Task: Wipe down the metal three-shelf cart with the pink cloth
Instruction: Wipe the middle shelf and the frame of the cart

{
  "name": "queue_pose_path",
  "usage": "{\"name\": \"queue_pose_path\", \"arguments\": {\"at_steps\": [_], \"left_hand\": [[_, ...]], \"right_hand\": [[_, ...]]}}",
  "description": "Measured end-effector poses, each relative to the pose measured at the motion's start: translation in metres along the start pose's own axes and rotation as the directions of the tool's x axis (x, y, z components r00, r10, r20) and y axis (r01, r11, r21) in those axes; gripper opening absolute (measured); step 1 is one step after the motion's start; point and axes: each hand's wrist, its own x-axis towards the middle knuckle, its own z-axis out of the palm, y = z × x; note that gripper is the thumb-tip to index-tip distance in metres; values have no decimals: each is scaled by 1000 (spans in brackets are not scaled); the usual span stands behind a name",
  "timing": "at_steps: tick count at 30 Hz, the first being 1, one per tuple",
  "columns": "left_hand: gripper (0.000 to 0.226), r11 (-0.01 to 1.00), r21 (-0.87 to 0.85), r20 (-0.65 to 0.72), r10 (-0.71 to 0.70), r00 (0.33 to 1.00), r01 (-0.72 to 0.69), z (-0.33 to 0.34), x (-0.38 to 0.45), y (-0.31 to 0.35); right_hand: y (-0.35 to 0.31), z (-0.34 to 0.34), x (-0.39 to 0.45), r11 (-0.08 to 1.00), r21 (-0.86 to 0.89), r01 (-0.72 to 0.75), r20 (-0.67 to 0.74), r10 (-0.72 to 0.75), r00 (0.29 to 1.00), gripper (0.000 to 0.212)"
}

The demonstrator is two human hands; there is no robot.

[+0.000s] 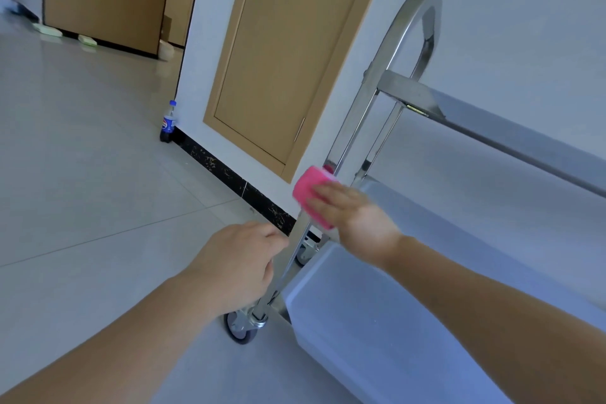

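While the metal cart (465,154) fills the space to the right of both hands, its shelves stretch away behind the right hand (355,218). That hand lies with straight fingers pressing the pink cloth (306,192) against the cart's upright post (347,141). Lower and to the left, the left hand (237,264) hangs just beside the post, fingers loosely curled, holding nothing. Below it sits a caster wheel (241,326); far beyond, a cola bottle (168,123) stands against the wall.

One cart (367,102), three shelves in view. One pink cloth (310,195). Two hands: left (236,266), right (357,216). Two wheels showing. One soda bottle (168,123). Two wooden doors. Two pale green items on floor.
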Motion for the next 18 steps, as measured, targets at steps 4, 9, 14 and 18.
{"name": "queue_pose_path", "arguments": {"at_steps": [4,9,14,18], "left_hand": [[38,1000,5,2,3,1000,-3,2,4,6],[38,1000,31,-12,2,1000,-1,-3,7,13],[39,999,52,21,-8,1000,7,-6,-1,9],[38,996,87,59,-16,998,11,-5,-7,8]], "right_hand": [[20,-41,8,939,156,-305,-395,342,852,68],[33,-47,39,658,441,-611,-329,752,571,70],[22,-26,68,545,699,-463,-210,775,596,66],[23,-12,73,483,680,-552,-75,794,603,78]]}}
